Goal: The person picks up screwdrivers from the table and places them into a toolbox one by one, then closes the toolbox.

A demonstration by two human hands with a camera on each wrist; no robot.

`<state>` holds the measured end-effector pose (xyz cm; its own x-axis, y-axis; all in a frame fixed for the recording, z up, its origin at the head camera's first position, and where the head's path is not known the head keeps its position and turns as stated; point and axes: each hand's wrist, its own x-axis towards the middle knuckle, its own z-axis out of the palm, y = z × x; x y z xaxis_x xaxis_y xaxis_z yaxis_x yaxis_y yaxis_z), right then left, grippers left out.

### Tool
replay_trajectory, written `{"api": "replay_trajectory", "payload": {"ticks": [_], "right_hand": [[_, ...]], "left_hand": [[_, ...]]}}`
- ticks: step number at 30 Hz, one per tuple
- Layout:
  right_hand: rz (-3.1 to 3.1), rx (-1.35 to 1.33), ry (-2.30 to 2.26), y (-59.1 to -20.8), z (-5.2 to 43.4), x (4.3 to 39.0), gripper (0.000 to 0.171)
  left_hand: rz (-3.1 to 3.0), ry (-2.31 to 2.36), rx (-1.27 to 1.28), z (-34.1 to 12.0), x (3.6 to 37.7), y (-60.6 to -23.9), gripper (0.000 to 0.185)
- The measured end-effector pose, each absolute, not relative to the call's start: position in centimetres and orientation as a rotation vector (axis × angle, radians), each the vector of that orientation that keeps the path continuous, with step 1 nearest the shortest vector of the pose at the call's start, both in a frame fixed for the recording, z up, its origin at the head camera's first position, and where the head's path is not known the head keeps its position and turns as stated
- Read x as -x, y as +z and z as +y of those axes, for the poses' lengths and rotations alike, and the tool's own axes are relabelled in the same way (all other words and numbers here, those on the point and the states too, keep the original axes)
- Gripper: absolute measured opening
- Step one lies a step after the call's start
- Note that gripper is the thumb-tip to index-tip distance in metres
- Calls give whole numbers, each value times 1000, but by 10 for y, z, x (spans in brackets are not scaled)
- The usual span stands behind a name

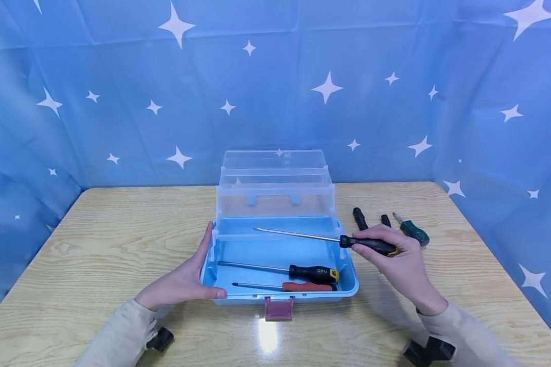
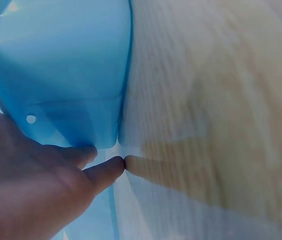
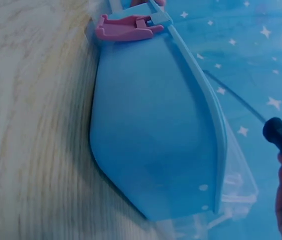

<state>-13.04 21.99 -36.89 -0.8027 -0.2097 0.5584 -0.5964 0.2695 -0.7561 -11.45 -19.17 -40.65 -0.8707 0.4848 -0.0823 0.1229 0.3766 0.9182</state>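
Note:
My right hand [image 1: 397,255] grips the black handle of a long-shafted screwdriver [image 1: 298,235]. It is held over the right side of a light blue toolbox [image 1: 266,250], its shaft pointing left across the inside. In the right wrist view the screwdriver [image 3: 280,135] shows beside the box wall. My left hand [image 1: 188,278] holds the box's left end, thumb at the front rim and fingers toward the back corner. Inside the box lie a black-and-yellow screwdriver [image 1: 312,273] and a screwdriver with a red-orange handle [image 1: 308,287].
The toolbox's clear lid [image 1: 275,201] stands raised at the back, and a mauve latch [image 1: 278,309] hangs at the front. Right of the box lie a green-handled screwdriver [image 1: 414,232], a black handle [image 1: 360,218] and another dark handle end [image 1: 385,220], partly hidden. A starred blue curtain surrounds the wooden table [image 1: 96,255].

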Motion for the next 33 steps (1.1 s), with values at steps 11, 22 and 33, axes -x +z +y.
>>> {"api": "replay_trajectory", "payload": {"ticks": [11, 22, 33], "right_hand": [[-2246, -808, 1603, -374, 208, 128, 28], [-2219, -894, 1698, -382, 197, 131, 29], [-2291, -981, 1626, -388, 185, 130, 27]], "left_hand": [[2253, 1526, -511, -192, 116, -408, 130], [2266, 1522, -517, -192, 116, -407, 131], [2285, 1499, -530, -192, 116, -407, 131]]}}
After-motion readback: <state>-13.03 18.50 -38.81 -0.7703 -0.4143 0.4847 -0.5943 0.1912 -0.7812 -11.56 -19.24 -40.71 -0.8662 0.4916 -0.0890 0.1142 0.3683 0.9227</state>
